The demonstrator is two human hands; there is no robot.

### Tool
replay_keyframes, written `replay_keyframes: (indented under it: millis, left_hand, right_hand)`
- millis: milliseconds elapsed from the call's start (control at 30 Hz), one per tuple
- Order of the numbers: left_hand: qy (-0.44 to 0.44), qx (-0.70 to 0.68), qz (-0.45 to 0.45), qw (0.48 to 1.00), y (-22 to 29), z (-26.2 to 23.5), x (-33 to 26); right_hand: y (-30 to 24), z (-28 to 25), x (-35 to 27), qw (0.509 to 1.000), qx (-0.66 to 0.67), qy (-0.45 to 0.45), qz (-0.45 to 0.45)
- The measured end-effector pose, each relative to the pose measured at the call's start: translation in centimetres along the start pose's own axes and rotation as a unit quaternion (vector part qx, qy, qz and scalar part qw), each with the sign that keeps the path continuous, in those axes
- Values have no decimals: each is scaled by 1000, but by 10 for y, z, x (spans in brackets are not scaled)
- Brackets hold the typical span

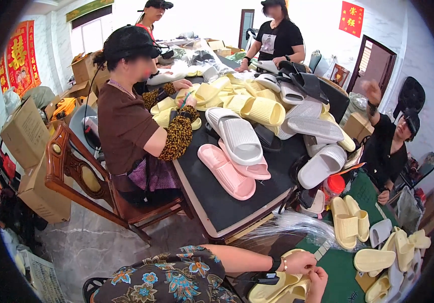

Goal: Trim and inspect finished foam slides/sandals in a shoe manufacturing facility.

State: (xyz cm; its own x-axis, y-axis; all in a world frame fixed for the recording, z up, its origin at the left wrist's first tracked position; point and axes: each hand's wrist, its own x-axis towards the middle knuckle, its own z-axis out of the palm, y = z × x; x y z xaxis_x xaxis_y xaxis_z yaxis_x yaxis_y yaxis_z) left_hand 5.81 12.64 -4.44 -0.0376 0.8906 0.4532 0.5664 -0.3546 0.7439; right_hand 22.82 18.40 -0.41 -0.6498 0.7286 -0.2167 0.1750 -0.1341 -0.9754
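At the lower edge, my left hand (299, 262) is closed in a pinch, with a black band and a bracelet at its wrist. Close beside it, my right hand (318, 283) has its fingers pressed together too. What they hold, if anything, is too small to see. Just beneath and beside both hands lies a pair of pale yellow slippers (267, 292), partly covered by the hands. A loose bundle of thin clear strands (298, 225) spreads over the table edge just beyond them.
More yellow slippers (345, 222) rest on the green tabletop (335, 272) to the right, near a red-lidded jar (334, 185). Pink slippers (227, 171) and a large slipper pile (257, 108) cover the black table (217, 212). Several people work around it; a wooden chair (88, 177) stands left.
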Motion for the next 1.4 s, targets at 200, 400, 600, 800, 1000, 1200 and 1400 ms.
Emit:
replay_keyframes:
  millis: [200,400,600,800,1000,1200,1400]
  left_hand:
    - [-1,-8,0,1000,4,0,1]
    - [-7,-7,-14,1000,6,-1,1]
    - [-4,-13,-12,1000,8,-4,1]
    - [9,-10,-7,1000,6,0,0]
    - [-3,4,-5,1000,2,2,1]
    - [-9,21,-6,1000,3,0,1]
    - [-8,33,10,999,2,3,1]
  right_hand:
    - [30,-9,19,998,46,28,-33]
    - [27,-7,18,998,50,20,-33]
    - [18,-2,14,998,51,28,-22]
    - [20,-3,14,998,50,16,-27]
    - [23,-7,15,998,57,9,-31]
    - [16,1,12,997,66,17,-22]
    - [37,-15,24,999,28,18,-31]
